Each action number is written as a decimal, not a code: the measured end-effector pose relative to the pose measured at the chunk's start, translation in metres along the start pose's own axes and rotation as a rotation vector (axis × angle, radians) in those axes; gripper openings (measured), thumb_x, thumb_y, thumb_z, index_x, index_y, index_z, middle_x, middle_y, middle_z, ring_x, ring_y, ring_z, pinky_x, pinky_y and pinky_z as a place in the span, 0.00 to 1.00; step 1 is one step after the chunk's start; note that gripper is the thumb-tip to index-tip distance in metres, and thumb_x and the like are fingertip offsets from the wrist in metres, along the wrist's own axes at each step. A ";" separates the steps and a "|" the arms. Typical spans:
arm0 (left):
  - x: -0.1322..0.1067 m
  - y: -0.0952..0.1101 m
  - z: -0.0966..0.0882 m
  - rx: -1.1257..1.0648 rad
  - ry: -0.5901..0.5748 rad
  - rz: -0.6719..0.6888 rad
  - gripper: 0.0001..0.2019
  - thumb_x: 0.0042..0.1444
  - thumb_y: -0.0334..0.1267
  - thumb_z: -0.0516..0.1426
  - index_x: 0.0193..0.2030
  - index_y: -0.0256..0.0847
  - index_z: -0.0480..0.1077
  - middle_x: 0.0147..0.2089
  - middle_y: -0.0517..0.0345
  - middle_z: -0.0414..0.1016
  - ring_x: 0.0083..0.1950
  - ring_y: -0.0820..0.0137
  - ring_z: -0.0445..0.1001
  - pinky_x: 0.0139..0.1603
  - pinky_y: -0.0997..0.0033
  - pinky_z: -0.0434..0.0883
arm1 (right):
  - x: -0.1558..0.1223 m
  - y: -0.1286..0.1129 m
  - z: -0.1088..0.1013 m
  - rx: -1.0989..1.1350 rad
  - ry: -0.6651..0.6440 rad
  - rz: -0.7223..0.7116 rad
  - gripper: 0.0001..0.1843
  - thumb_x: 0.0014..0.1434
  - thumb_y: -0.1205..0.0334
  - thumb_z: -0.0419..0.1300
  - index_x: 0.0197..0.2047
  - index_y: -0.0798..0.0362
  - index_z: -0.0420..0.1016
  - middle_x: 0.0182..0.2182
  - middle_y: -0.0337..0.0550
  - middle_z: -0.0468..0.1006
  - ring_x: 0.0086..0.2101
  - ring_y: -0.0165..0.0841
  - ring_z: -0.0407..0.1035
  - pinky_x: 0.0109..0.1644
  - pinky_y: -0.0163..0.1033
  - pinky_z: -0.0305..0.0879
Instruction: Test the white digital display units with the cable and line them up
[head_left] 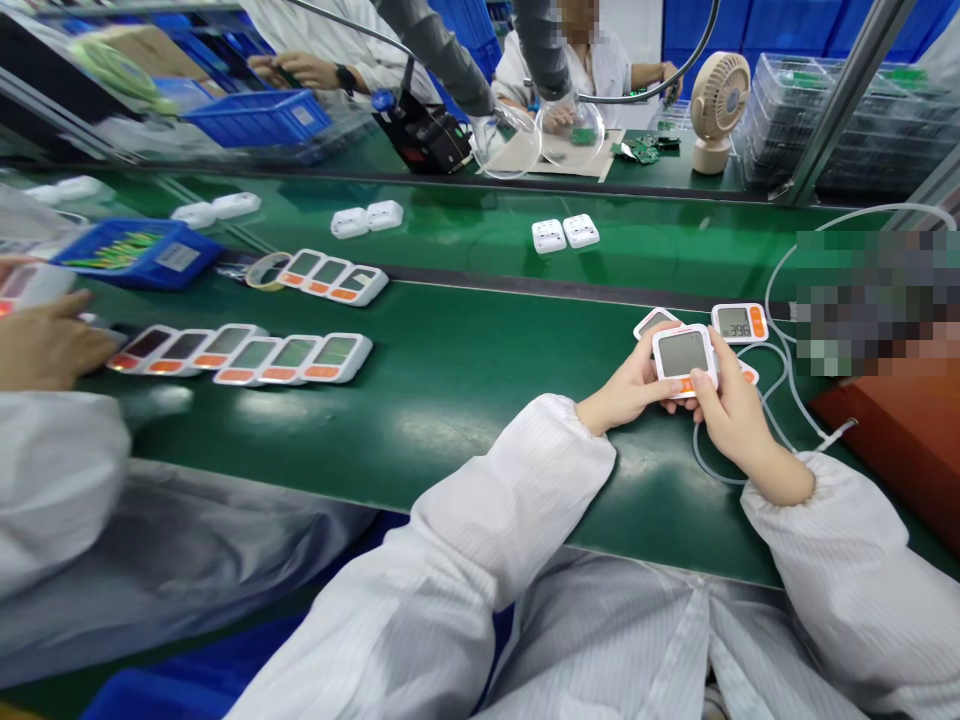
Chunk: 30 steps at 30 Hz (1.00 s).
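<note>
Both my hands grip a white blood pressure monitor with a grey screen and orange buttons, tilted up above the green bench. My left hand holds its left side, thumb along the lower edge. Around the right side wraps my right hand, its thumb on or near an orange button. Just behind lies a similar monitor with digits on its screen. Another monitor shows partly behind my left hand, and one more is mostly covered by my right hand.
Grey tubing loops right of my hands beside a reddish-brown box. Several monitors stand in a row at left, near a co-worker's hand. White housings sit on the green strip behind. A blue bin and tape roll are farther left.
</note>
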<state>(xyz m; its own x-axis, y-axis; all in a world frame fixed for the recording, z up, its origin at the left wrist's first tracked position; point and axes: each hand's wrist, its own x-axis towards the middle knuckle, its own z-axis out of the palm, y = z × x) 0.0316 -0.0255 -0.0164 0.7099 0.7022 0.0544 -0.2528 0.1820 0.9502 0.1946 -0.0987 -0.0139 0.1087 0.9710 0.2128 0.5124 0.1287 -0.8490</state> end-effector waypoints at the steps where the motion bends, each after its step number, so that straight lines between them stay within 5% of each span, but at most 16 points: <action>1: 0.000 0.000 0.000 0.001 -0.001 0.000 0.41 0.53 0.45 0.68 0.69 0.54 0.53 0.50 0.54 0.72 0.35 0.71 0.73 0.31 0.72 0.70 | 0.000 0.000 0.000 0.003 0.001 -0.006 0.31 0.71 0.52 0.52 0.73 0.51 0.55 0.25 0.39 0.77 0.20 0.37 0.73 0.26 0.43 0.72; 30: 0.001 -0.001 -0.001 0.004 -0.009 0.010 0.41 0.53 0.46 0.68 0.69 0.53 0.52 0.50 0.54 0.73 0.34 0.72 0.74 0.30 0.72 0.71 | 0.000 0.000 0.000 -0.021 0.005 -0.006 0.32 0.71 0.49 0.51 0.73 0.51 0.55 0.24 0.39 0.77 0.20 0.38 0.73 0.26 0.43 0.73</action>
<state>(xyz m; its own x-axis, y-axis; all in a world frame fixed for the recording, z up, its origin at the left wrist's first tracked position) 0.0318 -0.0249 -0.0178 0.7132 0.6978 0.0662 -0.2568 0.1722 0.9510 0.1949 -0.0990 -0.0138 0.1097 0.9692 0.2204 0.5310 0.1303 -0.8373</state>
